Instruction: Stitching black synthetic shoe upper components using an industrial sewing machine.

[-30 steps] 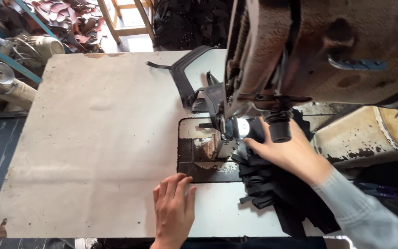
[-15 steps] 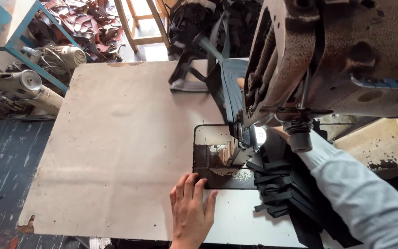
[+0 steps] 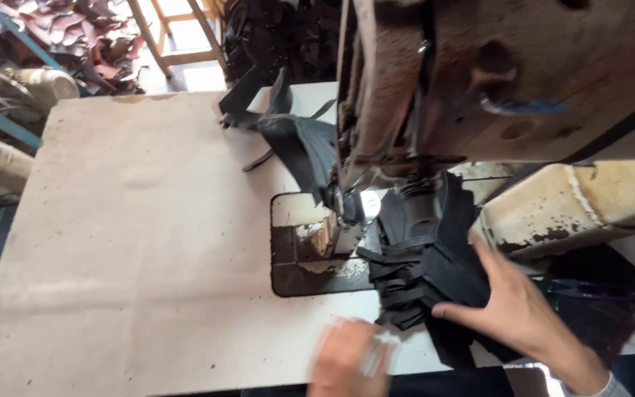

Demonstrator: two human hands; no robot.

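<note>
Black leather strips (image 3: 424, 276) are piled right of the sewing machine (image 3: 435, 95) needle so my right hand (image 3: 519, 309), spread flat, pins them. Left hand (image 3: 347, 356) is blurred at the table (image 3: 126, 235) edge; can't tell its grip.

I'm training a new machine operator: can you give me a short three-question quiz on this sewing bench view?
1. True or false: the right hand rests on the stack of black pieces beside the sewing machine.
2. Which looks motion-blurred: A) the left hand, B) the right hand, C) the machine?
3. Fill in: the table is covered with a brown ____ sheet.

Key: 1 true; 2 A; 3 cardboard-like (the exact material is hard to tell).
</note>
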